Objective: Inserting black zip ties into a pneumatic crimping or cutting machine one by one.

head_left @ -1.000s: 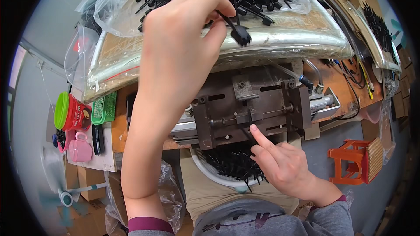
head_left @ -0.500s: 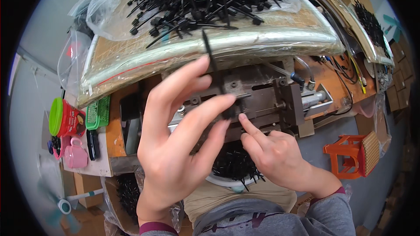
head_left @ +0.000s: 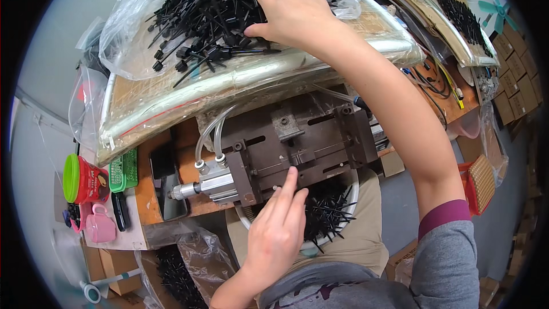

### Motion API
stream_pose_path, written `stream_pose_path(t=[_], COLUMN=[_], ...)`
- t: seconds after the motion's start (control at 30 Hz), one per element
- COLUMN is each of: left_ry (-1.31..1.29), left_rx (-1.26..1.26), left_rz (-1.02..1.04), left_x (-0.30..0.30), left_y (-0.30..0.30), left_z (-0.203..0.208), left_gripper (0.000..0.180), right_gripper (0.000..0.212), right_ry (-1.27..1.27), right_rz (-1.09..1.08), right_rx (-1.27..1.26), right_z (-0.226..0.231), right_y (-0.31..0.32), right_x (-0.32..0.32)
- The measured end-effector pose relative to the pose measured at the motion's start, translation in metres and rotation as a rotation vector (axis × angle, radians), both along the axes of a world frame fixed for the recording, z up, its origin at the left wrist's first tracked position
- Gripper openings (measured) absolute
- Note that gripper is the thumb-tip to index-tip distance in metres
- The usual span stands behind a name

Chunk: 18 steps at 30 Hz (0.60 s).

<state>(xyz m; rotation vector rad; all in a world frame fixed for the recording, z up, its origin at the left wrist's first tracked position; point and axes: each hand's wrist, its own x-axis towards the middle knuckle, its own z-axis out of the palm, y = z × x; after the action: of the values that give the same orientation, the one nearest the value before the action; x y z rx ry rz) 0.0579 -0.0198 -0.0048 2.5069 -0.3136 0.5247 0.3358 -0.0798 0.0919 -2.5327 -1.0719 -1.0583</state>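
My right hand reaches over the far pile of black plastic pieces, thin stems with blocky heads. Its thumb and index finger are spread among the pieces; other fingertips are partly hidden, and no piece shows gripped. My left hand is low in front of the dark metal fixture, index finger stretched to the small block at its middle. The other left fingers are loosely bent, with nothing visible in them. Beneath the fixture, a white bucket holds more black pieces.
The pile lies on plastic sheeting over a wrapped cardboard tray. A pneumatic cylinder with clear hoses joins the fixture's left end. A phone, a green basket and a pink mug sit left. An orange stool stands right.
My right hand has gone from the fixture up to the far pile. My left hand has dropped from above the fixture to its front, finger at the middle block. The view has shifted slightly.
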Motion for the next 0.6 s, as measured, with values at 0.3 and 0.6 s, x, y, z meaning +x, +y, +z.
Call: stream_pose_path(t=[0.3, 0.6], left_ry=[-0.023, 0.065], left_rx=[0.221, 0.100], left_rz=[0.009, -0.037], left_x=[0.017, 0.015], left_y=[0.000, 0.005], left_z=[-0.002, 0.008], left_gripper=[0.025, 0.034], right_gripper=[0.023, 0.014], right_ry=[0.258, 0.401], right_rz=[0.211, 0.355], right_rx=[0.192, 0.360], right_z=[-0.004, 0.003], right_y=[-0.035, -0.086], right_x=[-0.001, -0.022])
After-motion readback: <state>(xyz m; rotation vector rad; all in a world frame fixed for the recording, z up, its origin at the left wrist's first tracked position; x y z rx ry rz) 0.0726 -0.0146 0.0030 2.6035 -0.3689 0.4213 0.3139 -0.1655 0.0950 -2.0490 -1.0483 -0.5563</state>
